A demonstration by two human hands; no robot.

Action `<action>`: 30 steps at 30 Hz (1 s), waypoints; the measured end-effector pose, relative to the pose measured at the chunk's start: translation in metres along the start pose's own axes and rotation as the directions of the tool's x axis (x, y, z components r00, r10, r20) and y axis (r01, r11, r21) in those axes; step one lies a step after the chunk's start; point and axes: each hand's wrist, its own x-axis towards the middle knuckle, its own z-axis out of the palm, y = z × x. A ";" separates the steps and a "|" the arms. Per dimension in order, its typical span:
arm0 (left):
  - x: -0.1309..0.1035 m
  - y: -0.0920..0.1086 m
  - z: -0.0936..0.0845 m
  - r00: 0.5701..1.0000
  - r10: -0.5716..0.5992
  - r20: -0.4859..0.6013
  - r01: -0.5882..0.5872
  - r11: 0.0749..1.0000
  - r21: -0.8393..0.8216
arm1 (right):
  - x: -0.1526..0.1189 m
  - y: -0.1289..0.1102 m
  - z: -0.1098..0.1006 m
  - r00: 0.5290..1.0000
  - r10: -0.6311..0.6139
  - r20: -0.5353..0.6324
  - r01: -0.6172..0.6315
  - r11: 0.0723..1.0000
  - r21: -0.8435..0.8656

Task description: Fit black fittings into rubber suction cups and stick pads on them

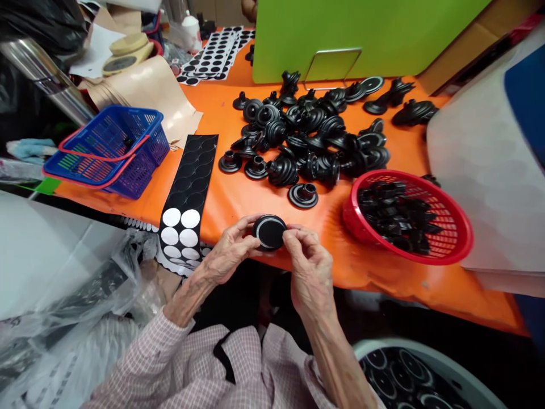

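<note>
A black round plastic base (269,233) with a grey ring on its face is tilted toward me at the table's front edge. My left hand (235,247) grips its left side between thumb and fingers. At the right rim, my right hand (309,250) is closed, its thumb and fingertip pinching the edge. Just beyond lies a similar black base (303,195) with a stubby neck. To the left, a strip of round black stickers (191,176) hangs over the table edge, with white circles (180,227) bare at its lower end.
Black flanged parts (310,125) are heaped on the orange table (238,196). A red basket (466,238) of small black pieces stands right, a blue basket (155,122) left. A green board (370,28) rises behind. Below right, a white tub (451,369) holds black discs.
</note>
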 end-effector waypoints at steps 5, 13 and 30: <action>-0.001 -0.002 -0.002 1.000 0.009 0.004 -0.009 1.000 -0.010 | -0.001 0.000 0.001 0.999 -0.052 0.003 0.052 0.990 -0.130; -0.001 -0.008 -0.004 0.999 0.034 -0.035 -0.034 0.999 0.004 | -0.004 0.005 0.008 0.982 -0.185 -0.024 0.170 0.938 -0.302; -0.008 -0.003 -0.003 0.984 0.068 -0.166 -0.063 0.997 0.037 | -0.008 0.017 0.018 0.886 -0.455 0.091 0.437 0.749 -0.499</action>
